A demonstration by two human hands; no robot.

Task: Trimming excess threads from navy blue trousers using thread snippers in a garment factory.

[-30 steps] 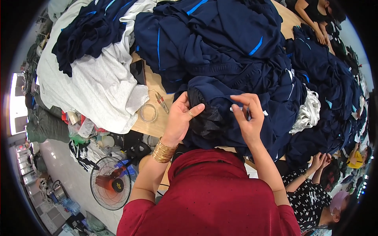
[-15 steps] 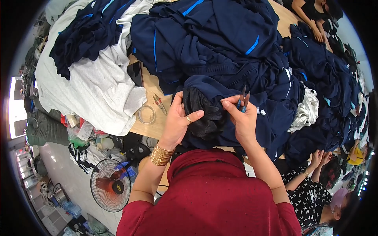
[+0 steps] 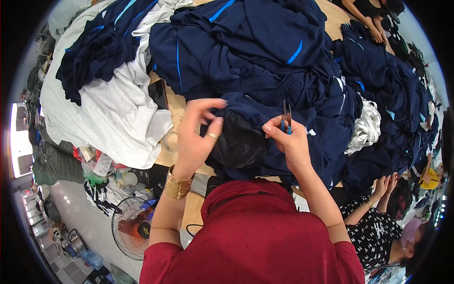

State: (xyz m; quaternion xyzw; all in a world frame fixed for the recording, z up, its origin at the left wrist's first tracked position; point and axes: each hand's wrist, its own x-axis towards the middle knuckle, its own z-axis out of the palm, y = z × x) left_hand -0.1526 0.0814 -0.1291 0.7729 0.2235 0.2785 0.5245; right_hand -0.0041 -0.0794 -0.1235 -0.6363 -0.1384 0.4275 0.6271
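Observation:
In front of me lies a navy garment with a dark, sheer black part point(image 3: 239, 142) bunched on top. My left hand point(image 3: 195, 135), with a ring and gold bangles, is lifted at its left edge. Its fingers are spread, slightly smeared by motion, and seem to hold nothing. In my right hand point(image 3: 293, 144) is a pair of small thread snips point(image 3: 286, 113) with blue handles, blades pointing away from me. Its thumb and forefinger are pinched together at the right edge of the black part; whether cloth is between them I cannot tell.
A large heap of navy garments point(image 3: 255, 42) with bright blue strips covers the table point(image 3: 326, 19). White-grey cloth point(image 3: 118, 109) hangs at left beside a dark phone-like object point(image 3: 158, 93). White bands point(image 3: 366, 125) lie at right. A fan point(image 3: 132, 227) stands lower left. Two people work at right.
My left hand has let go of the black part and moved up and left, its fingers opening. The right hand stays near the garment's edge with the snips, their blades now closer together.

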